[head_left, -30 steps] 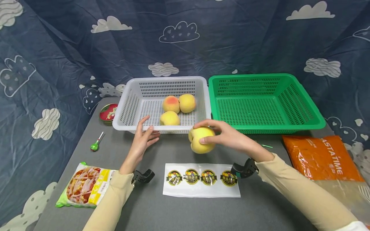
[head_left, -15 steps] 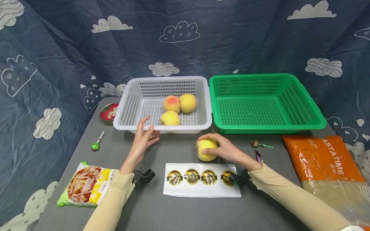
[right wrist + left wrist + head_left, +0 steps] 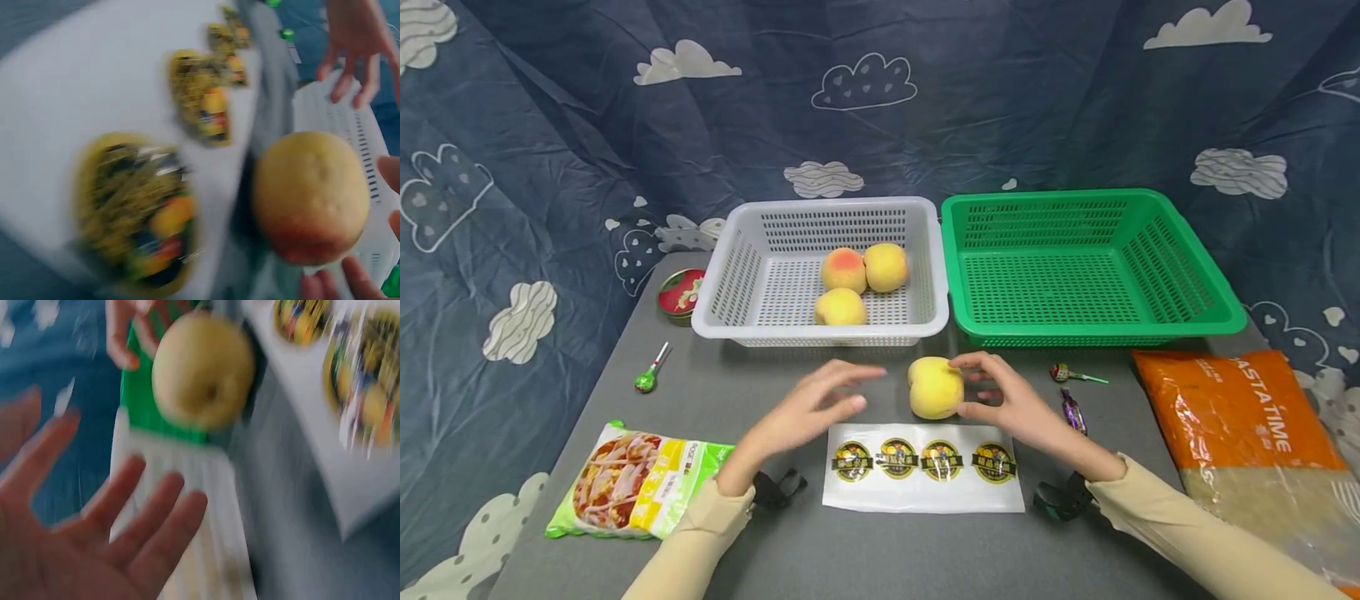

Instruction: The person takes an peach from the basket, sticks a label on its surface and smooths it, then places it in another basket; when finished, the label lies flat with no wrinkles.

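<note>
A yellow peach (image 3: 935, 389) stands on the grey table just behind a white sheet of round stickers (image 3: 922, 496). My right hand (image 3: 1011, 408) is at the peach's right side, fingers spread and bent toward it but not wrapped round it; whether the fingertips touch it is hard to tell. To the left of the peach, my left hand (image 3: 805, 411) hovers with its fingers extended toward it and holds nothing. In the blurred left wrist view, the left fingers (image 3: 165, 534) are spread, apart from the peach (image 3: 203, 369). The right wrist view shows a reddish patch on that peach (image 3: 312, 194).
Behind, a white basket (image 3: 816, 331) holds three peaches, beside a green basket (image 3: 1097, 329). Lollipops (image 3: 646, 382), a purple-wrapped candy (image 3: 1072, 411), a red-topped tin (image 3: 681, 296), a food packet (image 3: 625, 479) and an orange PASTATIME bag (image 3: 1247, 417) lie around the edges.
My right hand lowered the peach from in front of the white basket to the table, then loosened and drew slightly right. My left hand left the basket's front rim and moved right toward the peach.
</note>
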Motion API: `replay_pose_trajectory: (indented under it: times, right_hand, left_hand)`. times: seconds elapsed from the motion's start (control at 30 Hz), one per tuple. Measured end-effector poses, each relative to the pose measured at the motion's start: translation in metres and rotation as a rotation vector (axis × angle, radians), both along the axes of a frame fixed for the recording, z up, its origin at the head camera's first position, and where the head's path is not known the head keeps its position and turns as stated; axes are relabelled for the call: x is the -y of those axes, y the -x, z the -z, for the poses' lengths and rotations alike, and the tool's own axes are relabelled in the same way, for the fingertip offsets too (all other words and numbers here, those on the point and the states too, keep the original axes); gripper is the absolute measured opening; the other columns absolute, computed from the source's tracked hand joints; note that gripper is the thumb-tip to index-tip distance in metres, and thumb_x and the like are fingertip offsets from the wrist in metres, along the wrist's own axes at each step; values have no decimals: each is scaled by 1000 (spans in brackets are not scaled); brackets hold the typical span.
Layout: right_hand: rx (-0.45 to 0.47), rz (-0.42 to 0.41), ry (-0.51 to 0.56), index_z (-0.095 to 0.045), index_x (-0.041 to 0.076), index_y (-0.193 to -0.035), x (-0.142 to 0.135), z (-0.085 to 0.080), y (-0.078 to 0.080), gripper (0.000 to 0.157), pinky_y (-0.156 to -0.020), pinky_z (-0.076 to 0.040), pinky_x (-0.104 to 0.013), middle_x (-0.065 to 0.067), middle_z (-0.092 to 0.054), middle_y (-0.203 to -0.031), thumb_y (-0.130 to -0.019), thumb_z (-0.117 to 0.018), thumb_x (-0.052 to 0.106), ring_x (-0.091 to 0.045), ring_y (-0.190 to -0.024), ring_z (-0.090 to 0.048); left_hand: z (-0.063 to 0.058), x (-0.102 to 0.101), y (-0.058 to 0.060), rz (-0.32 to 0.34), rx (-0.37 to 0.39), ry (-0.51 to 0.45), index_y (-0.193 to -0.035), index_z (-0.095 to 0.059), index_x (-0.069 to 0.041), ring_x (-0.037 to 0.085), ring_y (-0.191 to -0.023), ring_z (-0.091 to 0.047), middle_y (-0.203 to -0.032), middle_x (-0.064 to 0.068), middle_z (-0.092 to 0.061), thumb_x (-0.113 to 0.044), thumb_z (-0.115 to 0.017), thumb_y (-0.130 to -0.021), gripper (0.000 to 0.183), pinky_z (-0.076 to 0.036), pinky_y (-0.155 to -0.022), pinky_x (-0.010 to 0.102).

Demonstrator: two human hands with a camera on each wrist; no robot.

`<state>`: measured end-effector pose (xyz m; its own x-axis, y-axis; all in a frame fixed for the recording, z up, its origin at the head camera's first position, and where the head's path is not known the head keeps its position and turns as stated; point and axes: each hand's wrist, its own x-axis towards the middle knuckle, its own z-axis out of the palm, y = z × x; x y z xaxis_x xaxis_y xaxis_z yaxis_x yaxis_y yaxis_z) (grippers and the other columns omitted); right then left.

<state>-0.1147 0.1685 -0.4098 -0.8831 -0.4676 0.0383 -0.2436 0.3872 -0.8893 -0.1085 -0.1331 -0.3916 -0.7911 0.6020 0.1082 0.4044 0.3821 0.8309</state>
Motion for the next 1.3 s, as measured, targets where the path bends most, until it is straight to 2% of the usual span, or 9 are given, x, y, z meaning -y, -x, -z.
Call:
replay_pose_trajectory:
  times: [0.1,0.17,0.23,0.4,0.6,0.87,1.03,1.2,1.3]
  right_hand:
    - [-42,21,-34,-50,7,-115,-9,5,-13,41,-78,-45,-43,-14,-50,-111,-79,-69,9,-31,-97,-51]
    - [-69,2,-76,-51,5,-110,-14,9,-22,37,-72,-46,-37,-13,-54,-105,-78,-69,6,-27,-89,-53]
    - [-102,-20,-132,-52,5,-106,-17,14,-29,35,-66,-46,-32,-10,-55,-99,-76,-70,5,-22,-82,-52]
    - [-190,-23,-316,-56,11,-102,-20,21,-44,38,-61,-42,-28,0,-50,-92,-68,-73,5,-13,-77,-47]
    - [-250,-11,-465,-56,16,-98,-18,24,-52,42,-59,-40,-27,3,-45,-85,-63,-74,1,-11,-74,-45]
    - [-163,-46,-335,-54,14,-76,-19,15,-39,27,-50,-39,-21,9,-49,-64,-67,-61,-11,-3,-57,-44]
    - [-135,-26,-260,-58,13,-80,-16,-5,-21,20,-54,-43,-23,6,-55,-68,-74,-60,-6,-6,-61,-50]
    - [-195,-2,-169,-58,12,-89,-6,-21,-2,14,-59,-46,-27,3,-59,-78,-82,-62,1,-9,-69,-54]
    - [-219,-4,-128,-55,11,-90,3,-25,8,14,-60,-46,-29,2,-57,-81,-83,-62,2,-11,-72,-54]
  left_hand:
    - [4,-23,-18,243,-156,198,-124,-55,-27,16,-116,-40,-127,2,-45,-31,-51,-92,33,-36,-93,36]
    - [10,-37,-27,351,-256,311,-122,-56,-30,17,-120,-36,-131,4,-41,-37,-50,-91,32,-33,-96,36]
    - [17,-51,-34,413,-346,401,-123,-55,-33,18,-123,-31,-134,6,-38,-41,-50,-90,34,-30,-98,37]
    - [34,-75,-44,448,-515,567,-129,-46,-42,21,-130,-21,-143,7,-25,-49,-51,-86,43,-25,-102,40]
    - [44,-87,-46,411,-600,668,-129,-43,-47,25,-128,-24,-144,9,-25,-53,-53,-83,48,-28,-99,42]
    - [46,-88,-45,393,-603,647,-126,-47,-47,24,-126,-26,-142,8,-28,-52,-54,-82,44,-28,-98,40]
    - [42,-85,-44,383,-627,611,-125,-49,-44,23,-125,-28,-139,9,-32,-52,-52,-84,42,-28,-99,38]
    - [25,-76,-39,346,-600,419,-119,-58,-34,16,-117,-38,-128,4,-43,-44,-53,-88,34,-34,-95,26]
    - [12,-71,-32,267,-558,255,-113,-62,-25,11,-106,-44,-117,-1,-50,-33,-57,-88,27,-39,-85,21]
